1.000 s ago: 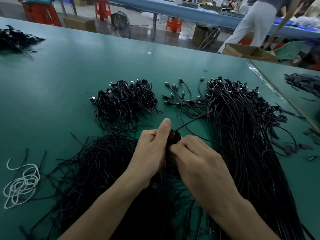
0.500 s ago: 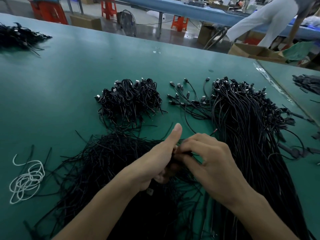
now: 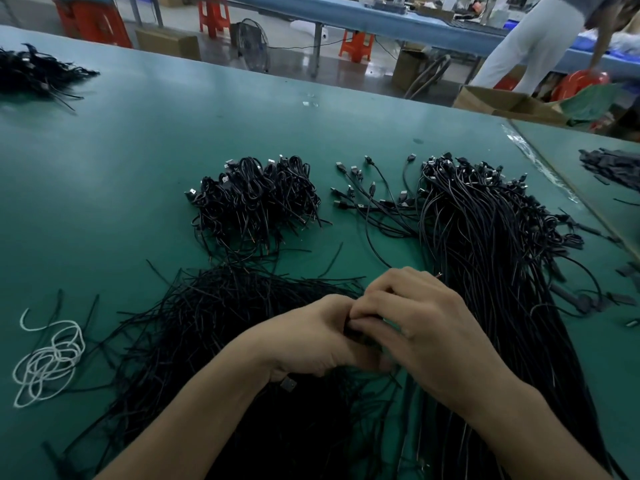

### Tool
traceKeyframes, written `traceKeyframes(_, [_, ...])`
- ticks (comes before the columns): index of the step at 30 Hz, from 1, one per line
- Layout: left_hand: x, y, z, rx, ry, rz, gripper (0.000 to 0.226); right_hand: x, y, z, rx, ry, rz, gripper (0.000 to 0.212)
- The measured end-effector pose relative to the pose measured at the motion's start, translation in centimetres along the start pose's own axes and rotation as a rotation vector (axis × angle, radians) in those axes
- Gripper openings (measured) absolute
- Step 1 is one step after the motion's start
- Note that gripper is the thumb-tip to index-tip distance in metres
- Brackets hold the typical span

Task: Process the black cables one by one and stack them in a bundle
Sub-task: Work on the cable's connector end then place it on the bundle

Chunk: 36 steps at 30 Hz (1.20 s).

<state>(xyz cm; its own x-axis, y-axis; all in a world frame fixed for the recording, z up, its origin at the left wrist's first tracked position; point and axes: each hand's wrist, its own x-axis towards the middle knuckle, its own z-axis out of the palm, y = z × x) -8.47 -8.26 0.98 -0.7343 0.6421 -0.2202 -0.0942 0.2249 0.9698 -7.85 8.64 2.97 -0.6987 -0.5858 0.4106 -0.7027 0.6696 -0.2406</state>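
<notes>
Both hands are in view, low centre, and meet at the midline. The left forearm (image 3: 194, 414) enters from the lower left, bare, angled up and to the right. The left hand (image 3: 308, 337) is back-up, with fingers curled under and knuckles towards the right hand. The right forearm (image 3: 519, 424) enters from the lower right, bare, angled up and to the left. The right hand (image 3: 429, 334) is back-up, wrist slightly bent, and its fingers (image 3: 384, 299) are curled tight with the tips against the left hand's knuckles. The hands touch. Both pinch a short dark stretch of cable (image 3: 356, 330) in the seam between them. The thumbs are mostly hidden, so the exact grip cannot be told.
</notes>
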Motion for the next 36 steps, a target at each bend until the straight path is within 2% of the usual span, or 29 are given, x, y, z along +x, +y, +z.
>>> traceKeyframes(4, [0.3, 0.0, 0.0, -0.027, 0.147, -0.070, 0.011, 0.2, 0.3, 0.0, -0.047, -0.035, 0.037, 0.017])
traceKeyframes(7, [0.6, 0.2, 0.1, -0.261, 0.185, -0.132, 0.025, 0.0, 0.6, 0.3, -0.005, 0.084, 0.110, 0.012])
traceKeyframes(10, [0.6, 0.4, 0.3, -0.405, 0.306, 0.043, 0.035, -0.2, 0.2, 1.2, 0.037, 0.260, 0.211, 0.012])
traceKeyframes(12, [0.5, 0.2, 0.7, -0.381, 0.339, 0.136, 0.034, -0.2, -0.2, 1.7, 0.089, 0.352, 0.286, 0.016])
traceKeyframes(15, [0.8, 0.1, 1.3, -0.311, 0.413, 0.236, 0.034, 0.0, -0.8, 2.0, 0.321, 0.476, 0.409, 0.009])
traceKeyframes(18, [1.1, -0.1, 1.4, -0.144, 0.555, 0.303, 0.025, 0.3, -1.2, 2.3, 0.561, 0.538, 0.538, 0.008])
traceKeyframes(20, [1.1, -0.4, 1.2, 0.064, 0.710, 0.293, 0.017, 0.1, -1.2, 2.6, 0.755, 0.513, 0.635, 0.017])
traceKeyframes(22, [1.0, -0.7, 1.0, 0.163, 0.813, 0.291, 0.015, 0.0, -1.1, 2.8, 0.943, 0.460, 0.689, 0.020])
traceKeyframes(25, [0.9, -0.6, 0.6, 0.051, 0.741, 0.288, 0.013, 0.1, -0.9, 2.6, 1.154, 0.383, 0.664, 0.017])
traceKeyframes(28, [0.9, -0.1, 0.6, -0.146, 0.626, 0.278, 0.023, 0.1, -0.4, 2.4, 1.155, 0.305, 0.601, 0.019])
traceKeyframes(31, [0.5, 0.6, 0.5, -0.369, 0.591, 0.279, 0.032, 0.0, -0.2, 2.5, 1.079, 0.214, 0.572, 0.023])
traceKeyframes(36, [0.3, 0.7, 0.5, -0.450, 0.606, 0.300, 0.039, -0.4, 0.2, 3.0, 1.057, 0.136, 0.633, 0.029])
